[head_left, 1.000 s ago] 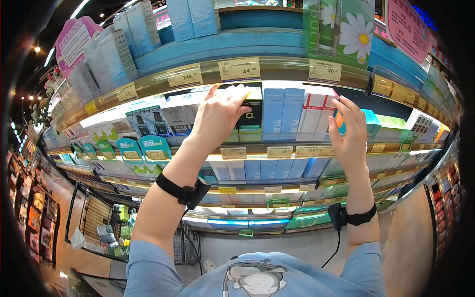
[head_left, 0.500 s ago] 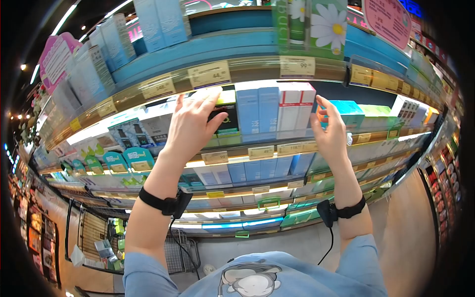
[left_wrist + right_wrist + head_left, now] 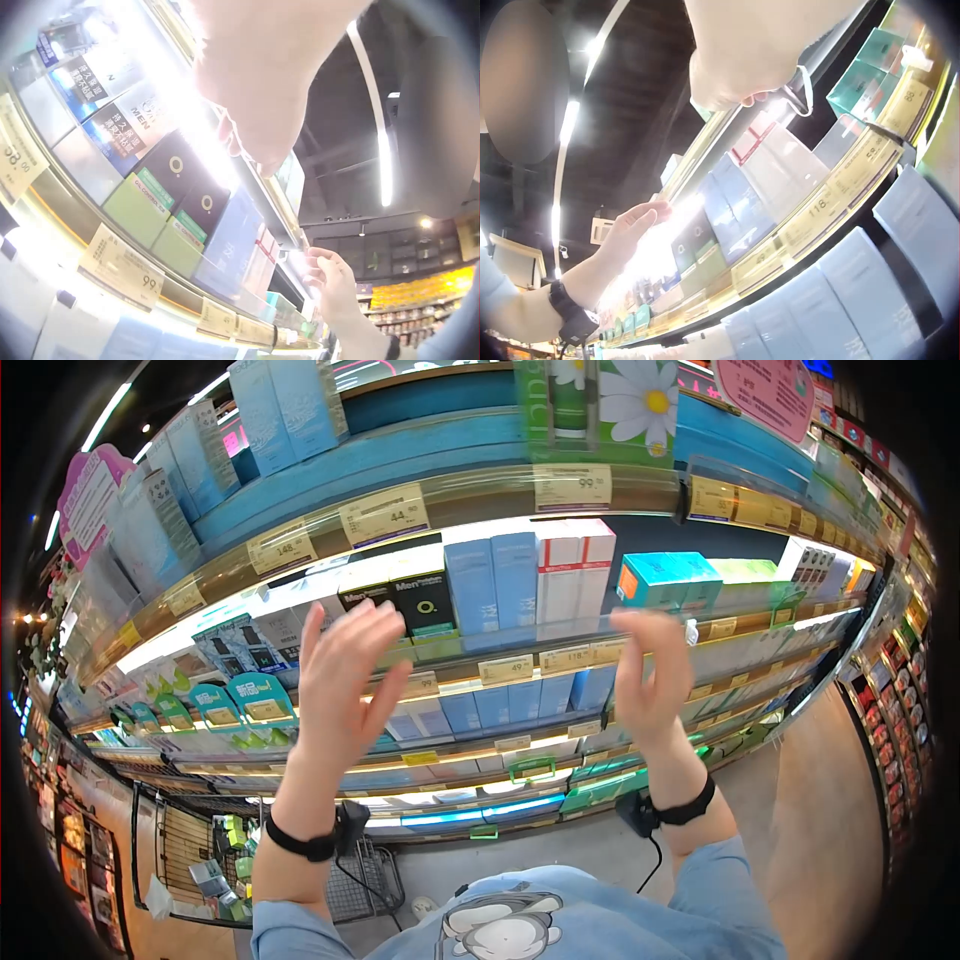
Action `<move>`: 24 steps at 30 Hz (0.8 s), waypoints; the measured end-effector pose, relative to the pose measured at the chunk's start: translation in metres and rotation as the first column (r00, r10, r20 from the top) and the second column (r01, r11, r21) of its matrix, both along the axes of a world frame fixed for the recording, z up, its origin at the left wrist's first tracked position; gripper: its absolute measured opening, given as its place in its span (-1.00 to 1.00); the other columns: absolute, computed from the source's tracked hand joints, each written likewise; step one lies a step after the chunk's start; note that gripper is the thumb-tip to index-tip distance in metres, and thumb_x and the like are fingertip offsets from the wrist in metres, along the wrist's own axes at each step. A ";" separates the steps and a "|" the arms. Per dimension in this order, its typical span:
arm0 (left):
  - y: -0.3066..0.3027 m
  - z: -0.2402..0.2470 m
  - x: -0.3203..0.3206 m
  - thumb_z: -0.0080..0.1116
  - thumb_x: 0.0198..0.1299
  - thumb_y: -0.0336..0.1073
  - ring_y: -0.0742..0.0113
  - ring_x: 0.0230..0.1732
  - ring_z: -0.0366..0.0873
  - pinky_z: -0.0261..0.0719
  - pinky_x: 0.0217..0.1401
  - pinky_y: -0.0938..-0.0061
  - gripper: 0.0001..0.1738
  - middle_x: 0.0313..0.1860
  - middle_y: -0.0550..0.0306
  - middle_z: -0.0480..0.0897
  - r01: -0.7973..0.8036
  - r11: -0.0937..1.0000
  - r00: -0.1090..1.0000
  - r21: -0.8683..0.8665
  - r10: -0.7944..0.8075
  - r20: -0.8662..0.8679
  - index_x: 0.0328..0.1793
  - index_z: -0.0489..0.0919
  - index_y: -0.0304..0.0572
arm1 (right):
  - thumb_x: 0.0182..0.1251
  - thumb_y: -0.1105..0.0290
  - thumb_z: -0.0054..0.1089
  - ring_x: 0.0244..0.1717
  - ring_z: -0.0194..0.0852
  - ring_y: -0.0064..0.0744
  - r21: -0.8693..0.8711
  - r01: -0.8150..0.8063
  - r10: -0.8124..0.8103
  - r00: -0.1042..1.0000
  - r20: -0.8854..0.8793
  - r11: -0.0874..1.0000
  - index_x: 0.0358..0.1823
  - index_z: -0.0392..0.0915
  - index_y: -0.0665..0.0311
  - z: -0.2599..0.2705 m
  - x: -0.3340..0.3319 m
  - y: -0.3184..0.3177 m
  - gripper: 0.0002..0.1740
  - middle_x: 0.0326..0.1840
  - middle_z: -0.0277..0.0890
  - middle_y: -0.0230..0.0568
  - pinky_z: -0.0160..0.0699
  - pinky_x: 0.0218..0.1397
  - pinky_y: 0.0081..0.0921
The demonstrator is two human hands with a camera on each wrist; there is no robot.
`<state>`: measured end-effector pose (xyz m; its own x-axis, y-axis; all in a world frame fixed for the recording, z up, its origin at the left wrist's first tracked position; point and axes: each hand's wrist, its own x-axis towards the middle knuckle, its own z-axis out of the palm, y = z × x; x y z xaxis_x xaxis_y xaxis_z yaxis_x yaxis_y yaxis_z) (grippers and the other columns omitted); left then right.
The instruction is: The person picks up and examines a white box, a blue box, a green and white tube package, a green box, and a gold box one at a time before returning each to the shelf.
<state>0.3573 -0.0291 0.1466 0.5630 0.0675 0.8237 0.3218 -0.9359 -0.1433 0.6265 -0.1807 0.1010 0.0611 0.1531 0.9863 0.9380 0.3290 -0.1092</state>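
My left hand [image 3: 350,675] is raised in front of the lit shelf, its fingers spread and bent a little, holding nothing. Behind its fingertips stand two black-and-green boxes [image 3: 425,600] marked "Q". My right hand [image 3: 648,670] hovers before the same shelf, loosely curled and without anything in its grasp. To its upper left are white boxes with red bands [image 3: 575,575], beside tall light blue boxes [image 3: 490,585]. Teal boxes [image 3: 670,580] lie just above its fingers. The left wrist view also shows the black-and-green boxes [image 3: 154,176], below the left hand [image 3: 259,82].
Price tags [image 3: 505,670] line a clear shelf lip. Overhead, an upper shelf [image 3: 480,495] carries more boxes and a green daisy-printed pack [image 3: 610,410]. A wire basket [image 3: 360,880] stands on the floor, and a cart [image 3: 190,850] with packages is at lower left.
Both hands have drawn back and down from the lit shelf. The left hand has left the black-and-green boxes, now in fuller view. The head view has shifted, moving the shelf leftward.
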 end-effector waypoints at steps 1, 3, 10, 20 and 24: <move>-0.007 -0.010 -0.009 0.30 0.15 -0.31 0.12 0.19 0.57 0.15 0.53 0.03 -0.62 0.09 0.14 0.66 0.057 0.998 0.998 -0.019 -0.057 0.006 0.12 0.61 -0.06 | 0.06 0.69 0.11 -0.25 0.56 -0.20 0.045 -0.072 0.067 0.993 0.094 0.996 -0.09 0.56 0.31 -0.003 -0.013 0.000 -0.67 -0.22 0.62 -0.16 0.52 -0.13 -0.31; -0.023 -0.034 -0.029 0.29 0.10 -0.40 0.14 0.08 0.63 0.28 0.46 0.05 -0.73 -0.03 0.14 0.70 0.131 0.990 0.991 -0.054 -0.131 0.007 -0.03 0.67 -0.09 | -0.03 0.67 0.12 -0.33 0.54 -0.27 -0.044 -0.171 0.177 0.955 0.238 0.984 -0.14 0.59 0.24 -0.017 -0.037 0.002 -0.64 -0.29 0.61 -0.26 0.52 -0.21 -0.34; -0.061 -0.129 -0.110 0.31 0.05 -0.46 0.16 -0.14 0.67 0.52 0.21 0.09 -0.83 -0.23 0.12 0.73 -0.069 0.895 0.997 -0.440 0.044 -0.068 -0.19 0.69 -0.15 | -0.05 0.53 0.29 -0.43 0.51 -0.34 -0.406 -0.534 0.641 0.743 0.194 0.742 -0.14 0.60 0.22 -0.073 -0.106 0.038 -0.66 -0.40 0.53 -0.37 0.52 -0.38 -0.44; -0.128 -0.225 -0.257 0.25 0.15 -0.38 0.04 -0.22 0.66 0.53 0.12 0.08 -0.88 -0.28 0.06 0.73 -0.519 0.410 0.733 -0.750 0.665 -0.143 -0.19 0.68 -0.19 | -0.04 0.58 0.28 -0.45 0.54 -0.26 -0.658 -0.691 0.876 0.472 -0.095 0.301 -0.19 0.61 0.22 -0.127 -0.226 0.104 -0.70 -0.48 0.54 -0.29 0.49 -0.40 -0.35; -0.146 -0.236 -0.304 0.24 0.18 -0.36 0.03 -0.19 0.66 0.54 0.11 0.12 -0.86 -0.24 0.04 0.73 -0.537 0.298 0.662 -0.789 0.729 -0.175 -0.15 0.69 -0.20 | -0.03 0.60 0.28 -0.48 0.54 -0.25 -0.696 -0.698 0.912 0.378 -0.156 0.170 -0.20 0.61 0.19 -0.142 -0.291 0.125 -0.70 -0.51 0.54 -0.31 0.47 -0.43 -0.33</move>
